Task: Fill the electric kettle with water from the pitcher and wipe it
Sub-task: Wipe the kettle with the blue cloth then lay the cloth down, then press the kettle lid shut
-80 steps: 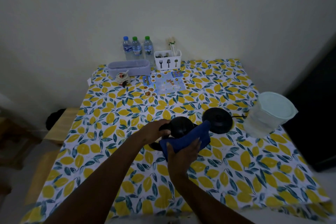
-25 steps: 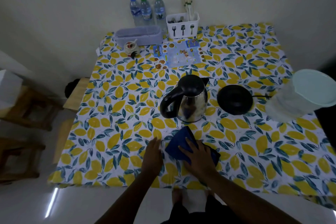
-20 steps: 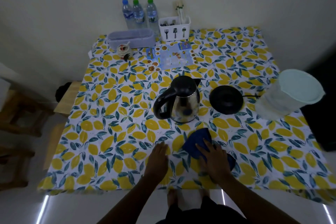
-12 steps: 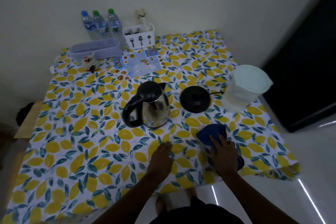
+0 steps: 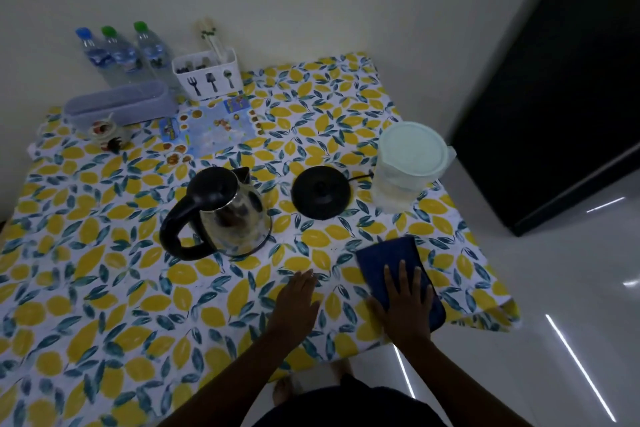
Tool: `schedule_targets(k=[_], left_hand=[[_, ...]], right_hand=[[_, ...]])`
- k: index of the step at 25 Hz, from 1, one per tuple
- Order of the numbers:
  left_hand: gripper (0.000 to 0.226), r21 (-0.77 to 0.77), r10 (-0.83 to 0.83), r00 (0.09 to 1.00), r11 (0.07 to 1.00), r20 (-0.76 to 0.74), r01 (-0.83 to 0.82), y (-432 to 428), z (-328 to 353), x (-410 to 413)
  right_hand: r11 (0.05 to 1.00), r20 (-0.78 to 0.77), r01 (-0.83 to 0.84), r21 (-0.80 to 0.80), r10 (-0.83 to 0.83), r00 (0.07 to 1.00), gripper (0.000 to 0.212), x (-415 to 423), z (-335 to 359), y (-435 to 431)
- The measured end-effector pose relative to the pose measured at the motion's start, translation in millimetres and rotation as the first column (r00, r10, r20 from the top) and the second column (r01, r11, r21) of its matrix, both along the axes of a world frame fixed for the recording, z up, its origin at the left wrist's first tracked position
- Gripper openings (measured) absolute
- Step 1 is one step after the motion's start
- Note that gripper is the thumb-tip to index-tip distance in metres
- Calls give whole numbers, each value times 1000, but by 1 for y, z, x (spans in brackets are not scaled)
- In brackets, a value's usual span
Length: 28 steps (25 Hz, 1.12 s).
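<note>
Polished steel electric kettle with black lid and black loop handle [image 5: 221,215] stands upright centre-left of frame on the lemon-print tablecloth [image 5: 104,288], handle toward lower left, spout toward upper right. Off its round black power base [image 5: 320,191], which sits just beside it to the right, cord trailing right.

Translucent plastic pitcher with pale green lid [image 5: 405,166], right of centre near the table edge, water visible inside.

Left hand [image 5: 298,298] lies open and flat on the cloth, lower centre, holding nothing. Right hand [image 5: 405,295] is flat, fingers spread, pressing the folded dark blue cloth [image 5: 391,260] at lower right; no grasp.

Handling, as judged:
- Kettle: rigid; smooth steel likely slippery and finger-marking. Take it by the loop handle. Whether it holds water cannot be told, lid shut.
- Pitcher: probably heavy with water, thin walls may flex. No handle visible, so both hands round the body seems safest.
- Cloth: soft, limp, light; pinch or bunch it anywhere.
</note>
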<state>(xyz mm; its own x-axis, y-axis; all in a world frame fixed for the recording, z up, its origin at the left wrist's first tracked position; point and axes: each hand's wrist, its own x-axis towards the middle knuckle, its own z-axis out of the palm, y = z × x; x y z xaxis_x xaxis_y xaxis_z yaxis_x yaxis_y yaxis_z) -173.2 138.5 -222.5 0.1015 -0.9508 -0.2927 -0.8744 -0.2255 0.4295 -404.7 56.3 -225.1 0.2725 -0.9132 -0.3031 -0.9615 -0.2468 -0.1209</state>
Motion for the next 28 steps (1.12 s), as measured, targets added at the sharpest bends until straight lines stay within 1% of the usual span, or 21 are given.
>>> schedule_targets(k=[3,6,9,11,13,14,17,18,19,20,22,23,25,26,28], left_hand=[[56,-27,46,999,999,-4,-47,0,3,-4],[54,-86,127,992,988,-12,-128,2,9,-2],[50,-196,222,974,954,-45,-227,5,24,7],[47,-271,290,954,915,-72,-298,10,38,22],[44,-347,374,923,857,-87,-380,13,55,44],[43,-393,429,898,812,-98,-431,15,64,57],[40,-555,578,807,635,-121,-537,15,92,103],[42,-575,615,777,589,-137,-568,14,101,119],[46,-562,646,746,562,-162,-607,14,108,133],[51,-526,668,721,553,-185,-647,13,113,148],[60,-418,661,711,590,-240,-690,9,116,171],[59,-366,623,721,622,-303,-692,7,115,180],[42,-288,550,699,652,-457,-702,3,113,193],[32,-252,540,667,647,-514,-719,1,113,197],[21,-170,544,580,624,-607,-763,-1,115,202]], right_hand=[[1000,90,-24,-19,25,996,78,0,0,-3],[989,193,-125,-79,138,971,72,11,5,-9],[974,345,-186,-128,220,912,52,43,19,-18],[962,432,-216,-165,268,861,60,74,34,-24],[944,482,-255,-211,327,813,67,108,51,-31],[928,497,-290,-235,371,784,70,126,61,-33],[869,555,-390,-304,494,669,78,189,91,-42],[850,554,-424,-312,526,645,81,211,101,-46],[830,539,-463,-311,555,634,85,231,109,-49],[811,516,-500,-303,581,629,90,249,117,-52],[791,471,-555,-259,605,642,100,278,125,-60],[795,462,-566,-221,596,657,105,288,127,-64],[806,474,-567,-170,571,670,112,298,125,-68],[809,505,-568,-155,559,658,113,298,124,-68],[817,594,-561,-132,518,615,112,296,122,-67]])
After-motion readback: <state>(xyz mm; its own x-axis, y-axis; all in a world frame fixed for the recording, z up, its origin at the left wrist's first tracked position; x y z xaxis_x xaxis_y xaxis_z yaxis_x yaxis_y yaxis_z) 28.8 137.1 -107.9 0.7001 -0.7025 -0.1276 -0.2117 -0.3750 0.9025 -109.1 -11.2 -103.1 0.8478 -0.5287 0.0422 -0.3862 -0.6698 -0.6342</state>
